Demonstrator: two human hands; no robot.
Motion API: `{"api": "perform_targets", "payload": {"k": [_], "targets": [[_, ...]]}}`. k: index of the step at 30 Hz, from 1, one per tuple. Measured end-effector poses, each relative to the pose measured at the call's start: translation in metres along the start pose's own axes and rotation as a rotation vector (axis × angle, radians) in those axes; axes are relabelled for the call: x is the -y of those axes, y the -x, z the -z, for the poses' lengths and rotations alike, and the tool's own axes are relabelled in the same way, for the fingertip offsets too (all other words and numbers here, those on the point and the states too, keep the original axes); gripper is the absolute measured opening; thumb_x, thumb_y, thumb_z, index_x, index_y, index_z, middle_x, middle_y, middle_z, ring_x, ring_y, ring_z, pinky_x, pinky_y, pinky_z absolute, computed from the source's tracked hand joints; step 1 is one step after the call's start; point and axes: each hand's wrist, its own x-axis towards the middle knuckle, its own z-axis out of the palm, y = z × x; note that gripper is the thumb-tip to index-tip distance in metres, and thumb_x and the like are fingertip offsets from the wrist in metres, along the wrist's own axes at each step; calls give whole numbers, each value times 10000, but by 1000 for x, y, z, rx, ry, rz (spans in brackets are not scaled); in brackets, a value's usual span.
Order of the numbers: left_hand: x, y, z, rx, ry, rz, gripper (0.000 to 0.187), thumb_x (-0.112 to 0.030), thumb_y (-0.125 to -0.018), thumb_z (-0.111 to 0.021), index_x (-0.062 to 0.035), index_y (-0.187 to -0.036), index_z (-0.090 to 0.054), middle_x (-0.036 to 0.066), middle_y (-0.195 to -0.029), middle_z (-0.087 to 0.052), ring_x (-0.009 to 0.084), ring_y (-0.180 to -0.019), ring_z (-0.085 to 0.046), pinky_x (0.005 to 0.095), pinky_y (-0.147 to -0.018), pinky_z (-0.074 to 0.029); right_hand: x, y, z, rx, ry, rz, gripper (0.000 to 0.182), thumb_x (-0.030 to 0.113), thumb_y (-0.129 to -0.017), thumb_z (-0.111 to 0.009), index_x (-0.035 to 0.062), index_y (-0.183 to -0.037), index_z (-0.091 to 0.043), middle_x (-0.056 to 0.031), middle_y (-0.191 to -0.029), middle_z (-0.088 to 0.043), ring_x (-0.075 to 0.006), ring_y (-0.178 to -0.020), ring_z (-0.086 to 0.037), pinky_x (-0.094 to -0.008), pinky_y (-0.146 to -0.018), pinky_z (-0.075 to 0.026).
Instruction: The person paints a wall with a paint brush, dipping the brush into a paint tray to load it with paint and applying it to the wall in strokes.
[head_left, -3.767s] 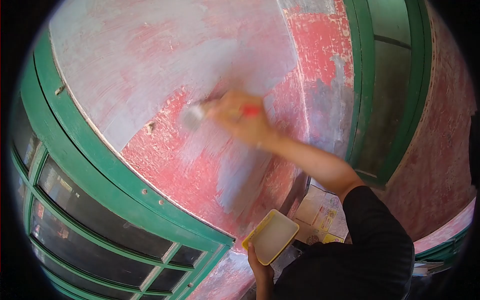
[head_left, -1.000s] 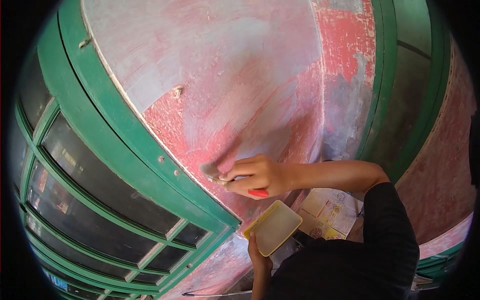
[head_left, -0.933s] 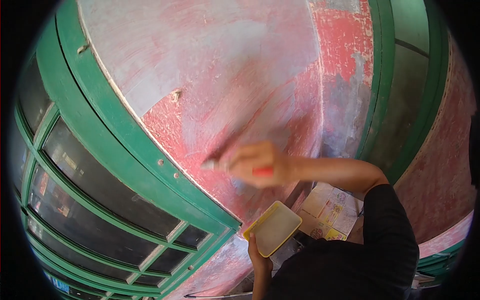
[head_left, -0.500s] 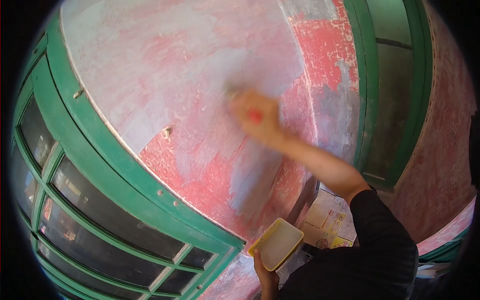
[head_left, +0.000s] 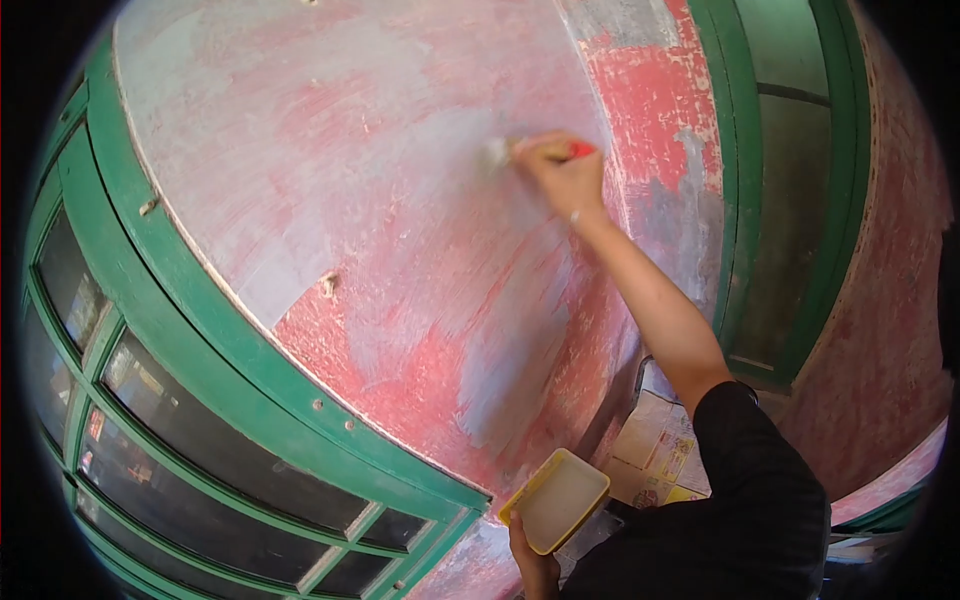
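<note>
Paintbrush clamped in fingers of right hand blurred at twelve o'clock; left hand, fingers partly hidden, gripped yellow tub at five, presumably steadying it.

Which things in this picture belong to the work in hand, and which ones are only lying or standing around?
In the work:
- brush, in the right hand
- yellow-edged container, in the left hand
- patchy wall, behind the brush

Seemingly not in use:
- printed sheet or box
- green window frame

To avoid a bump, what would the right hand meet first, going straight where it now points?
The right hand would likely meet the patchy wall, brush first; blur hides whether they touch.
</note>
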Motion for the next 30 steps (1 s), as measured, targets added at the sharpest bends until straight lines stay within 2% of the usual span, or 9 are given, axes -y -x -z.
{"api": "perform_targets", "payload": {"k": [5, 7, 9, 14, 19, 22, 24, 27, 30], "targets": [[6, 2, 11, -52, 1, -40, 527, -447, -1041, -455, -22, -1349, -500, 106, -1273, -621, 222, -1172, -600, 377, -1007, -453, 21, -20, -54, -278, 299, 348, 77, -22, -763, -691, 45, -795, -712, -112, -803, -712, -254, -704, -690, -315, -645, -530], [6, 0, 12, -65, 14, -56, 529, -448, -1041, -456, -23, -1353, -498, 105, -1275, -621, 222, -1173, -600, 375, -1007, -453, 50, 4, -92, -161, 253, 589, 34, 44, -810, -741, 48, -796, -710, -82, -781, -710, -169, -666, -661, -292, -612, -508], [2, 3, 7, -73, 5, -79, 530, -452, -1042, -454, -26, -1355, -497, 108, -1274, -620, 224, -1173, -599, 374, -1010, -451, 96, 40, -109, 31, 101, 680, 34, 25, -821, -722, 47, -811, -699, -104, -784, -701, -192, -684, -676, -308, -605, -508], [-8, 5, -8, -35, 24, -68, 536, -459, -1040, -450, -32, -1361, -493, 115, -1277, -617, 230, -1177, -598, 380, -1018, -448, 112, 44, -109, 325, -414, 273, 90, 26, -791, -789, 41, -851, -723, -65, -843, -735, -122, -746, -688, -268, -659, -541], [-12, 3, -6, -5, 18, -63, 531, -455, -1040, -445, -35, -1362, -489, 118, -1283, -615, 238, -1182, -598, 387, -1021, -449, 43, -56, -55, 109, -388, -99, 166, 45, -745, -846, -13, -807, -703, -96, -835, -727, -148, -730, -685, -281, -664, -572], [-11, 12, 1, -45, 19, -24, 528, -451, -1042, -441, -35, -1363, -489, 118, -1288, -614, 241, -1181, -598, 387, -1022, -450, 10, -94, -23, -30, -193, 6, 76, 25, -761, -777, 2, -796, -714, -94, -768, -729, -145, -670, -680, -292, -592, -560], [-8, 16, 5, -27, -44, -81, 656, -549, -986, -539, -72, -1431, -472, 94, -1348, -585, 222, -1257, -547, 396, -1093, -400, 1, -109, -10, -379, 414, 200, 47, 23, -755, -723, 54, -790, -724, -82, -730, -717, -166, -620, -670, -308, -577, -529], [-2, 8, 7, -19, -77, -163, 633, -545, -995, -525, -72, -1413, -488, 90, -1336, -592, 222, -1249, -551, 386, -1081, -411, 10, -90, -59, -231, 308, 309, 85, 15, -734, -675, 87, -761, -711, -72, -715, -686, -226, -596, -653, -339, -582, -502], [-4, 3, 2, -80, 19, -33, 528, -448, -1043, -440, -30, -1360, -491, 121, -1287, -614, 241, -1179, -600, 386, -1022, -451, 64, -25, -117, -102, 367, 754, 95, -17, -752, -703, 64, -802, -706, -99, -759, -683, -271, -657, -662, -311, -611, -523]]}}
